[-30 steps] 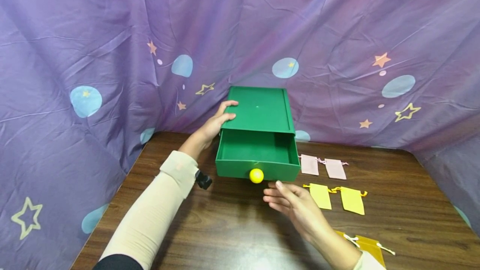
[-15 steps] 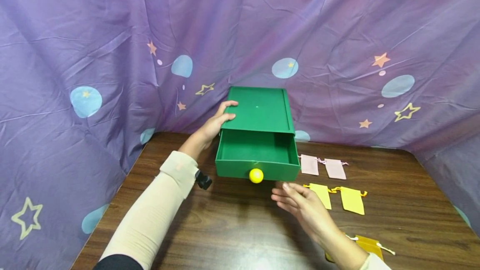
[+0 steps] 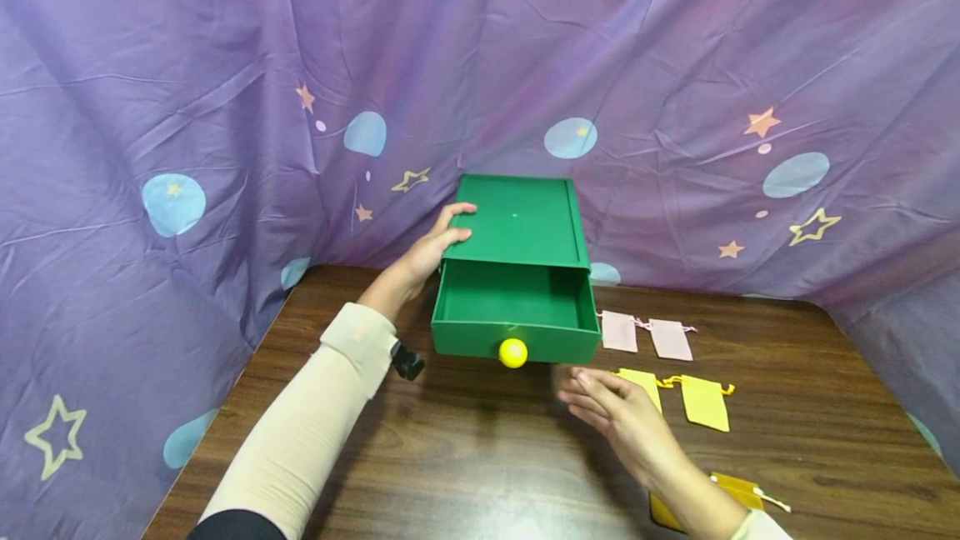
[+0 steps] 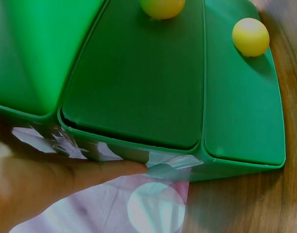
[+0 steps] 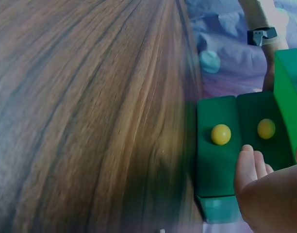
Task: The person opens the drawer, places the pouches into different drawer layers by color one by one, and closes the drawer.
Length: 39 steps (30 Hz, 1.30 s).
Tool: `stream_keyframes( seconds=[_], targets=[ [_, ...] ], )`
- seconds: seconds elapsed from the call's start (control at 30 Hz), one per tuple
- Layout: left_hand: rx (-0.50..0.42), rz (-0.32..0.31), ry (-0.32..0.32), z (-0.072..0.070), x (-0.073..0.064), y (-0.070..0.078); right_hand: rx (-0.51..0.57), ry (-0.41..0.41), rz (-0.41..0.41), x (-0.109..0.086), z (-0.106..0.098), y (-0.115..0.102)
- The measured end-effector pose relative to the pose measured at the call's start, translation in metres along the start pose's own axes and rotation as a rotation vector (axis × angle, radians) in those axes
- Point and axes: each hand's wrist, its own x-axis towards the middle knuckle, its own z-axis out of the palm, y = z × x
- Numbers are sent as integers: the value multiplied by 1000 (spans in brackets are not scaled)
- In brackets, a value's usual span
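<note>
A green drawer box (image 3: pixel 517 219) with yellow ball knobs stands on the table, its top drawer (image 3: pixel 472 338) pulled out and bare inside. My left hand (image 3: pixel 431 250) rests against the left side of the box, two fingertips over the top edge. The left wrist view shows one straight digit (image 4: pixel 109 170) along that side, beside the lower drawer fronts (image 4: pixel 134 82). My right hand (image 3: pixel 618 415) holds nothing, its fingers slightly bent. It is right of the yellow knob (image 3: pixel 513 353) and partly covers a yellow drawstring pouch (image 3: pixel 647 383).
To the right lie two pink drawstring pouches (image 3: pixel 671 340), another yellow pouch (image 3: pixel 705 402) and a golden-brown pouch (image 3: pixel 738 490), partly behind my right forearm. A purple star-patterned cloth (image 3: pixel 645 40) hangs behind the wooden table (image 3: pixel 450 473).
My right hand has drawn away from the drawer front and knob, moving right and slightly down. My left hand, the box and the pulled-out drawer have stayed put.
</note>
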Motion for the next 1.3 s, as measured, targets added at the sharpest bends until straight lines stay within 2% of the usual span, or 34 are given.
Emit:
stream_keyframes(
  seconds=[0.27,1.3],
  targets=[
    [3,-18,3,0,-1,0,-14,-1,3,2,-8,4],
    [-14,-17,0,-1,-1,0,-41,49,-22,18,-37,7]
  ],
)
